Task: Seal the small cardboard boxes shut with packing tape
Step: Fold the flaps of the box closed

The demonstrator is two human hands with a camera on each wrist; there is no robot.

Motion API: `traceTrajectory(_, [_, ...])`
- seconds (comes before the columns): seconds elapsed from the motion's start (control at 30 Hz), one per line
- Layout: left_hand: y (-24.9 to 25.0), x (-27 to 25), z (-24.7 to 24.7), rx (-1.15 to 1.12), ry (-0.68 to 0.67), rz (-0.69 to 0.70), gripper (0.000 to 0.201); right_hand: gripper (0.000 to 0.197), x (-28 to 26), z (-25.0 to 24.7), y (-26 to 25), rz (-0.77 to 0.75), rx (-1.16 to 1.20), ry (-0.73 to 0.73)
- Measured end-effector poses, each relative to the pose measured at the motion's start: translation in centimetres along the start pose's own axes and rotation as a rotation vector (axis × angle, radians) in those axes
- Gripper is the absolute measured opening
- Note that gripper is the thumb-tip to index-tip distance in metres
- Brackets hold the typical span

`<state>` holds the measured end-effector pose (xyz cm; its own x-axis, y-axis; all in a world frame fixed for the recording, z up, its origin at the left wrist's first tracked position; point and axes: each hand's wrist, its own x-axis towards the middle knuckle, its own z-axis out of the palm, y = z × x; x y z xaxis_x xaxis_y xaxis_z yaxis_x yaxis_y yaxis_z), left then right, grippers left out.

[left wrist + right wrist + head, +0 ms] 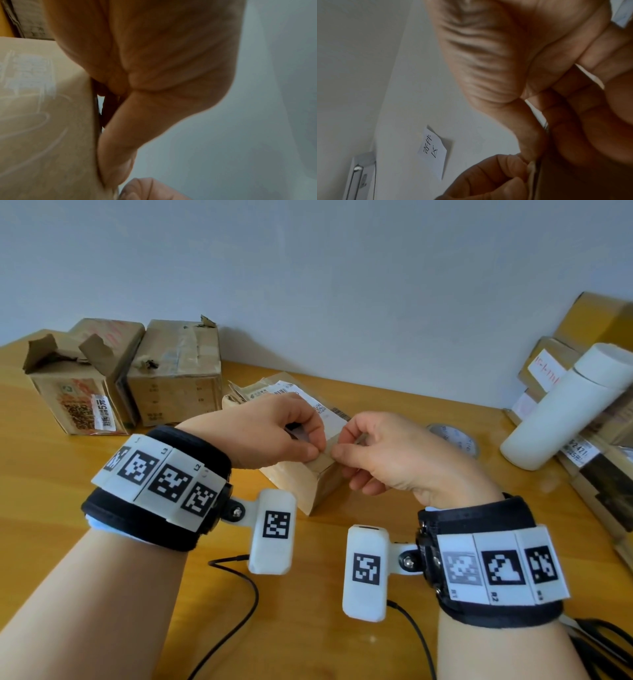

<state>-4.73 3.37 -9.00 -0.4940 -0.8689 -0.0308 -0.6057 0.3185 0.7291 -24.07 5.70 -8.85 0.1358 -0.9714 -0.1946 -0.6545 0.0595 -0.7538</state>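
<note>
A small cardboard box (310, 489) with a white shipping label lies in the middle of the wooden table (102, 474). Over its near top edge a short tan tape strip (327, 453) runs between my two hands. My left hand (313, 447) pinches the strip's left end with thumb and curled fingers; something dark shows under those fingers, too hidden to name. My right hand (339, 447) pinches the right end. In the left wrist view my thumb (120, 148) lies against the box side (42, 121). A roll of packing tape (455, 438) lies flat behind my right hand.
Two torn, open boxes (78, 392) (174, 371) stand at the back left. A white cylinder (565, 409) leans on stacked boxes (603, 337) at the right. Black cables (239, 611) trail across the table's near part. A paper note (433, 150) hangs on the wall.
</note>
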Motion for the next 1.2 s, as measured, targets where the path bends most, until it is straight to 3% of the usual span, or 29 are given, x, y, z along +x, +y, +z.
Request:
traceTrajectory(0.5, [-0.2,-0.3,-0.2,-0.049,-0.009,-0.018,0.023,0.024,0.4,0.4,-0.2,0.019,0.047,0.027])
traceTrajectory(0.97, [-1.3,0.0,-0.5,-0.117,0.006,0.043,0.015,0.013,0.1,0.5,-0.7,-0.002,0.013,0.048])
traceTrajectory(1.2, [-1.3,-0.1,-0.3,-0.107,0.014,0.024,0.024,0.013,-0.1,0.5,-1.1,-0.087,-0.098,0.087])
